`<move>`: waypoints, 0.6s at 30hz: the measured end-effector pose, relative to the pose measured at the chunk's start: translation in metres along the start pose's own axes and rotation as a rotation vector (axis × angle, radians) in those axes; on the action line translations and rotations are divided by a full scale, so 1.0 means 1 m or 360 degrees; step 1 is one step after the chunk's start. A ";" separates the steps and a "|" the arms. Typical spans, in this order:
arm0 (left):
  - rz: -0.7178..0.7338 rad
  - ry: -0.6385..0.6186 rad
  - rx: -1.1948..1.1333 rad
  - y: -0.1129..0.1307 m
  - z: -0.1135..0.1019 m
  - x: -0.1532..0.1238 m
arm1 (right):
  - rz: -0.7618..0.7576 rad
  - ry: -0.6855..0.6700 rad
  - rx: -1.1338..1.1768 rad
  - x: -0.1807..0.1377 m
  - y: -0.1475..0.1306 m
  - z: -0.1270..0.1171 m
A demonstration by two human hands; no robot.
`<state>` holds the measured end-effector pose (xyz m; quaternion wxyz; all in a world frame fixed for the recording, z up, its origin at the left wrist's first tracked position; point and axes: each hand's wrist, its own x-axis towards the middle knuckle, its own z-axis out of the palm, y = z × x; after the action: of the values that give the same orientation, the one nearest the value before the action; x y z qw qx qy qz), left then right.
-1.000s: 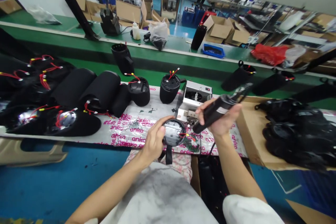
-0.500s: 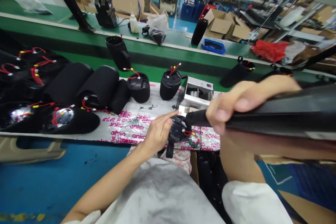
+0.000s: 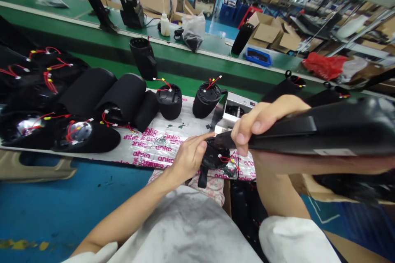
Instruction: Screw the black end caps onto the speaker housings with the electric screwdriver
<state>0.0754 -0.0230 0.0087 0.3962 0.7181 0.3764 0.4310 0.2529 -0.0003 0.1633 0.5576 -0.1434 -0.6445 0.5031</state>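
Gripped in my right hand [image 3: 262, 121] is a long black electric screwdriver [image 3: 321, 129], tilted so that its narrow nose points down-left. The nose reaches the top of a black cylindrical speaker housing [image 3: 214, 156], which stands at the near edge of the bench with red wires on its right. My left hand [image 3: 191, 154] holds the left side of this housing, index finger stretched towards the nose of the tool. The tip itself is hidden by my fingers. Just behind stands a silver screw feeder box [image 3: 242, 100], partly covered by my right hand.
Two housings with red wires, one [image 3: 170, 104] left and one [image 3: 207, 102] right, stand behind my hands. More black housings [image 3: 123, 92] lie at the left. A green ledge [image 3: 212, 45] with a bottle [image 3: 164, 24], bags and a blue tray [image 3: 258, 56] runs along the back.
The view has shifted slightly, moving the bench items a little to the right. My right hand and the screwdriver have come a little left; my left hand stays at the housing.
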 end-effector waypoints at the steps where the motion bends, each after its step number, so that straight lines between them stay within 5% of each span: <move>1: -0.0014 -0.0018 -0.0022 0.000 0.000 0.000 | 0.0039 -0.0025 -0.0003 0.003 0.001 0.002; 8: -0.0197 -0.0043 -0.0209 0.006 0.001 -0.009 | 0.0262 0.0061 0.0102 0.020 0.009 0.021; 18: 0.0067 -0.0070 -0.0029 -0.018 0.011 -0.029 | 0.0485 0.0071 0.0152 0.032 0.003 0.020</move>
<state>0.0720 -0.0437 -0.0199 0.4018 0.7315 0.3485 0.4266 0.2237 0.0150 0.1823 0.4951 -0.2240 -0.5781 0.6087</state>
